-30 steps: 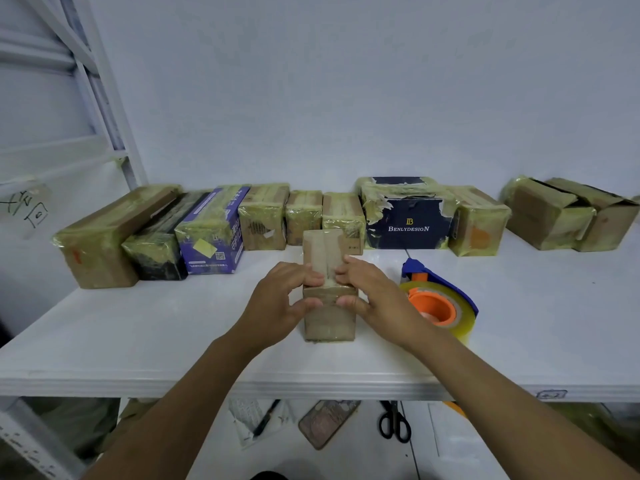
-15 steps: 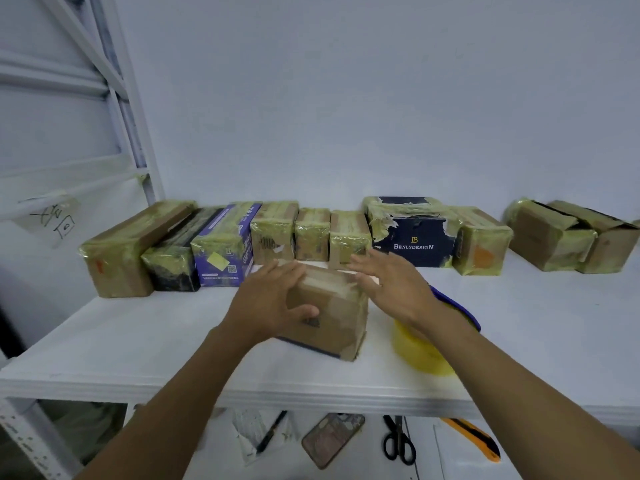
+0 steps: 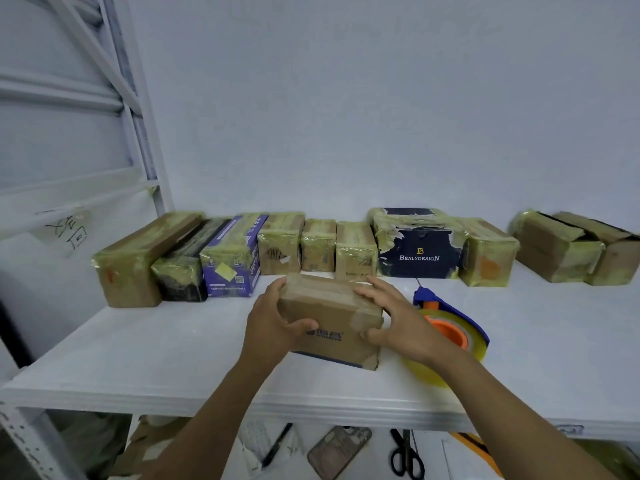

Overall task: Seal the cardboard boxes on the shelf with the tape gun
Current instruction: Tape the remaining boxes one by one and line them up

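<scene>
Gripped at both ends: a small brown cardboard box (image 3: 329, 317), near the front middle of the white shelf (image 3: 166, 358). Left hand (image 3: 273, 323) curled round the left end, thumb on the printed near face; right hand (image 3: 398, 323) clamped on the right end. Held askew; could not tell whether the lower edge rested on the shelf.

Looked like mid-sealing, turning the box to bring up an untaped seam. Next likely called for steadying with the left and freeing the right for the tape gun (image 3: 453, 323), lying just beside on the right.

Matte, slightly crushed card in a squat block; glossy clear tape banded along the top, wrinkled at the right end. Blue plastic frame, orange hub and yellowish translucent roll on the gun. Along the far side, a row of taped boxes (image 3: 318, 245), wrapped shiny and yellow-green.
</scene>
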